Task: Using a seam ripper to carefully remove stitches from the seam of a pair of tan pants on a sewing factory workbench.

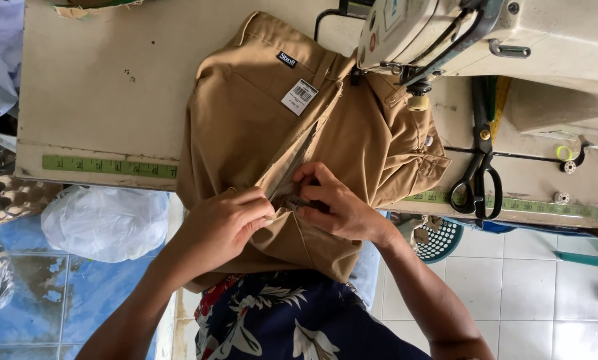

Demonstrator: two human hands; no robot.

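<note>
A pair of tan trousers (245,127) lies across the front edge of the sewing table (99,87), waistband away from me, with a white paper tag (300,97) on it. My left hand (222,223) pinches the fabric at the open seam near the table's edge. My right hand (332,200) grips the other side of the seam, fingers closed on a small dark tool against the cloth. The two hands almost touch. The tool's tip is mostly hidden by my fingers.
A cream sewing machine (485,33) stands at the upper right. Black scissors (477,173) lie beside the trousers. Green measuring tape (105,165) runs along the table's front. A white plastic bag (105,223) and a teal basket (439,240) sit on the floor.
</note>
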